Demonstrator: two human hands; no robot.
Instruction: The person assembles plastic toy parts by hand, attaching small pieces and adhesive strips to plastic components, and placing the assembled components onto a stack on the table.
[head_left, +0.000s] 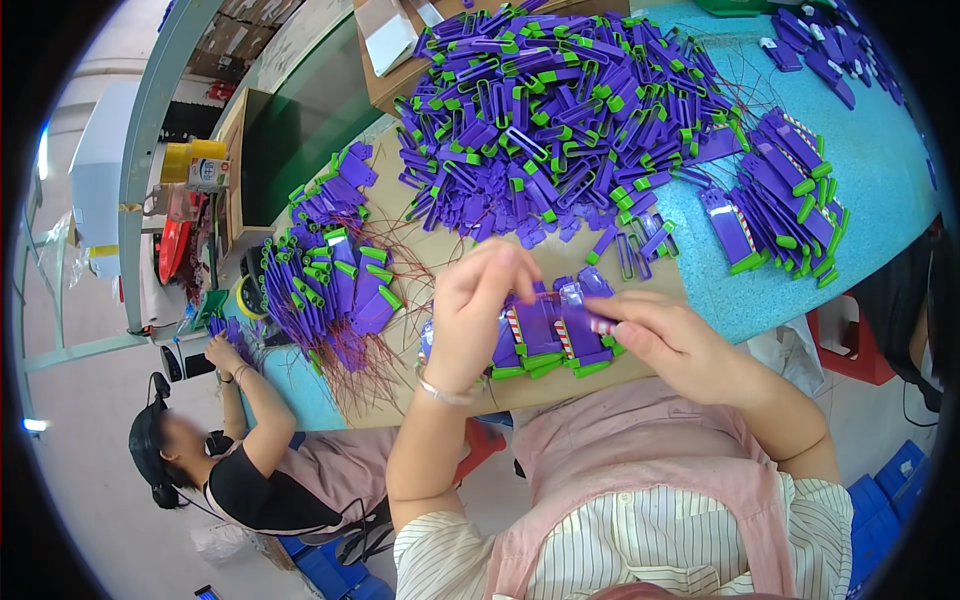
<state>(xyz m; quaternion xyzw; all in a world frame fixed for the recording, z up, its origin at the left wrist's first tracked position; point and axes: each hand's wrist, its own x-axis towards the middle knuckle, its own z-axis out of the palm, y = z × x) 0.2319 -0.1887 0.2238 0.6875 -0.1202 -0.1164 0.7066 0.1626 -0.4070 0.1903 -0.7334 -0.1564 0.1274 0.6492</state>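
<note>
My left hand (478, 315) is raised over a row of purple flat plastic pieces with green ends (542, 362), its fingers curled into a pinch. Whatever lies between those fingertips is too blurred to make out. From the right, my right hand (672, 342) reaches over the same row, thumb and forefinger closed on a short red-and-white striped strip (603, 326). Similar striped strips run along the edges of the pieces below. A clear glossy patch (572, 293) shows on one piece between my hands.
Beyond my hands rises a large heap of purple-and-green plastic parts (560, 120). Bundles with thin red wires (335, 285) lie left; stacked striped pieces (785, 200) lie right on the blue mat (705, 285). A co-worker (270, 470) sits at the left, handling purple parts.
</note>
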